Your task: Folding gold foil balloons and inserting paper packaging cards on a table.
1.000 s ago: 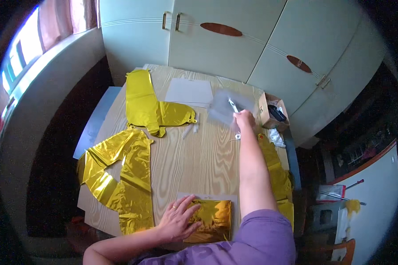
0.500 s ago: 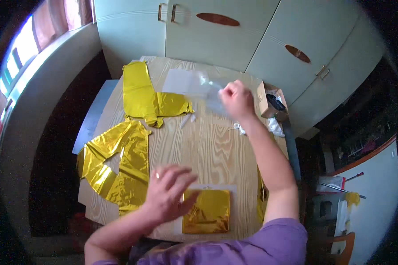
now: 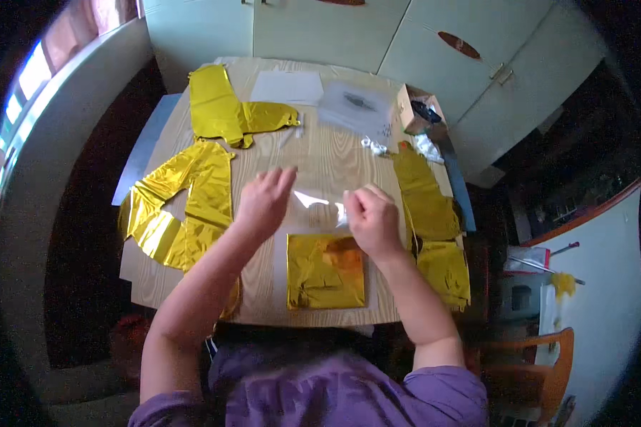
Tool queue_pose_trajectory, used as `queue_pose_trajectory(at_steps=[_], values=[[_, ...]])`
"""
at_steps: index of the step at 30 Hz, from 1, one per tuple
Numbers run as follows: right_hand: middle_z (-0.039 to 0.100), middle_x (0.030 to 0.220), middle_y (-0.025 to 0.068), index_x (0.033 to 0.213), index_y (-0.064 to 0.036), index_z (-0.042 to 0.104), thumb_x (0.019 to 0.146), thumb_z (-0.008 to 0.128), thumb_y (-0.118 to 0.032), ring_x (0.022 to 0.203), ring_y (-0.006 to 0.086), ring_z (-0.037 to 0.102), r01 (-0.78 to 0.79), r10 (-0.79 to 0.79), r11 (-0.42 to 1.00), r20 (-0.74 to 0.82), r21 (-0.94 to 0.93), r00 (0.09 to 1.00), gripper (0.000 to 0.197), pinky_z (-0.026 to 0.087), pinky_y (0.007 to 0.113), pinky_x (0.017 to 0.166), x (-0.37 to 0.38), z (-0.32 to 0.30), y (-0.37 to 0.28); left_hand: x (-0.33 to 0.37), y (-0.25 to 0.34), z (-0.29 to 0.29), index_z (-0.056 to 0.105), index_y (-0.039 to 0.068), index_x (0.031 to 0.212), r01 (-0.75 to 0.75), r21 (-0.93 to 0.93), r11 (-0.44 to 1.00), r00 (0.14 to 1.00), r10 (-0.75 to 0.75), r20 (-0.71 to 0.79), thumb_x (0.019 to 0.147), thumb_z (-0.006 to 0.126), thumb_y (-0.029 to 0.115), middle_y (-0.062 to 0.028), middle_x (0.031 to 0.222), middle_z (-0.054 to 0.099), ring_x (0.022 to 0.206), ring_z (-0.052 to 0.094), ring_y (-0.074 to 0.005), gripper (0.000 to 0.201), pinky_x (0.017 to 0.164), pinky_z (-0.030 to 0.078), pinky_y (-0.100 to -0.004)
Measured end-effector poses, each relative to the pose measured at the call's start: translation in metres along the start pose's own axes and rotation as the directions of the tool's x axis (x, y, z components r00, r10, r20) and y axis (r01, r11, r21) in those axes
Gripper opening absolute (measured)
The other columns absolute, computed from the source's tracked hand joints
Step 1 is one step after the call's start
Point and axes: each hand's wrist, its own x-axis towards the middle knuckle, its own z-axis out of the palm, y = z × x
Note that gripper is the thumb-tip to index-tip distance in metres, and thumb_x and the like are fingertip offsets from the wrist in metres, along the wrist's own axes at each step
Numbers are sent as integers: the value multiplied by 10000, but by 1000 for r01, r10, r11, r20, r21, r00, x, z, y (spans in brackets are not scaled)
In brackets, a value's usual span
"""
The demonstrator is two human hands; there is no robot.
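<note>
A clear plastic bag (image 3: 310,199), visible mostly by its white glare, stretches between my hands above the table. My right hand (image 3: 374,222) is closed on one side of it. On the other side, the fingers of my left hand (image 3: 266,203) are pressed together at the film; their tips are partly hidden. Just below my hands, near the table's front edge, lies a folded square of gold foil (image 3: 325,274). Flat gold foil balloons surround the work area: a bent one (image 3: 221,107) at far left, one with a gap (image 3: 210,185) nearer left, and another (image 3: 431,210) at right.
A white sheet (image 3: 286,87) and a translucent plastic sheet (image 3: 356,105) lie at the table's back. An open cardboard box (image 3: 408,114) holding something black stands at far right. White ribbon rolls (image 3: 374,146) sit near it. A wooden chair (image 3: 563,363) stands at right.
My right hand has come down and nearer with the clear bag. My left hand has moved forward to the bag's other side. The view has tilted down, showing more of the right-hand balloon.
</note>
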Motion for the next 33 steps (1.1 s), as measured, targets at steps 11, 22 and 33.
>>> queue_pose_trajectory(at_steps=[11,22,33], values=[[567,1344,211,1258,29,583,908,622,-312,1283,403,485,200,-131,964,338,-176,932,491,361,495,1090,-99,29,8,-14,1,-3,540,85,1239,-149,120,982,989,146,29,804,588,76,-116,999,579,914,613,-312,438,725,526,-433],[619,881,94,931,-5,620,934,570,-163,854,196,591,-289,434,870,-345,399,832,166,454,330,840,-215,-52,-20,-54,2,13,569,97,1012,-271,-33,962,956,273,108,824,631,195,-73,899,581,863,629,-285,220,702,530,-418],[663,1111,76,1173,14,606,976,586,-273,922,196,657,-698,747,201,353,687,563,349,529,331,763,-286,17,-56,-62,17,0,569,86,889,-385,-96,918,912,394,114,771,656,195,-75,875,564,851,623,-275,183,705,532,-399]])
